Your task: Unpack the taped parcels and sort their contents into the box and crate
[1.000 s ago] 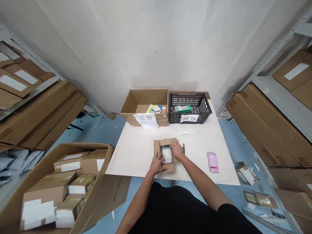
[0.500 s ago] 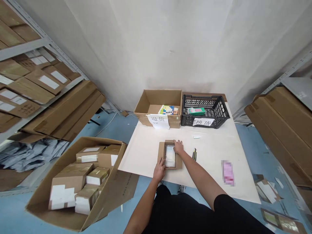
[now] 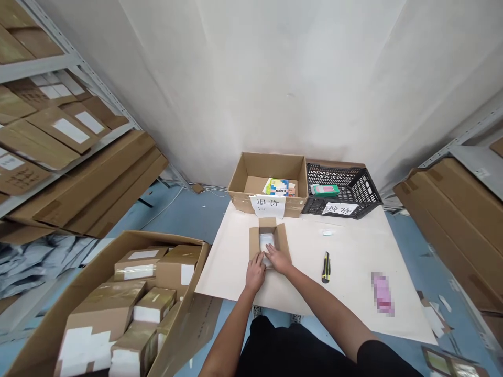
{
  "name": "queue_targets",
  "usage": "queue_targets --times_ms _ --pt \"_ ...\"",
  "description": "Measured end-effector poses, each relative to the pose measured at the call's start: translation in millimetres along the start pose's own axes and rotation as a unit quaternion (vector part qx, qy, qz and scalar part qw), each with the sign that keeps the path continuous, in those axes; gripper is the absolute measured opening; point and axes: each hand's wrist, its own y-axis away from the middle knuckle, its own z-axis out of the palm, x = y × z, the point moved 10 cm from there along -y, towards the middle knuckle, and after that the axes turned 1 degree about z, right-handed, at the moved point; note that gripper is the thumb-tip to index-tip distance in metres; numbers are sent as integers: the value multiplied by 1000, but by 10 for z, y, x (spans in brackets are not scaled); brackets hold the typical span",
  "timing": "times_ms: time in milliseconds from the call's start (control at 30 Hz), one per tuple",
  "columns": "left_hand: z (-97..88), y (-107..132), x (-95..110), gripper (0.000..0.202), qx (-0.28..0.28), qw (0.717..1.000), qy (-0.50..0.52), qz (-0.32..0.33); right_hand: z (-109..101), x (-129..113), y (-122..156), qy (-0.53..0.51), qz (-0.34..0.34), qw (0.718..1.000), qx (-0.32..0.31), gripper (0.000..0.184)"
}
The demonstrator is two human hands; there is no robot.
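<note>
A small cardboard box [image 3: 283, 242] stands on the white table with its flaps spread. Inside it lies a pale item wrapped in clear plastic [image 3: 266, 240]. My left hand [image 3: 255, 272] grips the near left edge of the box, fingers bent over it. Over the near part of the opening, my right hand [image 3: 277, 258] has its fingers apart and reaching onto the wrapped item; the fingertips partly hide it. A black and yellow utility knife [image 3: 326, 267] lies on the table to the right of my right hand.
Behind stand a labelled cardboard carton [image 3: 240, 201] with booklets and a black plastic crate [image 3: 363, 207] holding a green box [image 3: 325, 190]. A blurred pink thing [image 3: 382, 294] lies at right. A large carton [image 3: 198, 267] of parcels stands left; shelves [image 3: 39, 67] flank both sides.
The box's far flap now stands up and its side flaps spread. My right hand has moved from the far right edge to the near part of the opening. The view has shifted slightly.
</note>
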Motion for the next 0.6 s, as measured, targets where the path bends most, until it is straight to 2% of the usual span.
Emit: queue_targets --times_ms 133,267,433,533,600 --pt "-100 3 -272 28 8 1000 17 25 267 -33 -252 16 69 997 -36 69" --pt "-181 123 -613 31 17 999 20 22 419 -197 -707 27 102 993 -51 83" --pt "-218 277 -1022 26 25 1000 16 10 740 -290 -1270 64 186 976 -91 103" --pt "-237 326 -1164 21 50 998 26 17 881 -295 -1460 95 224 964 -107 116" --pt "-234 335 -1189 18 59 997 31 26 844 -322 -1529 118 222 964 -86 114"
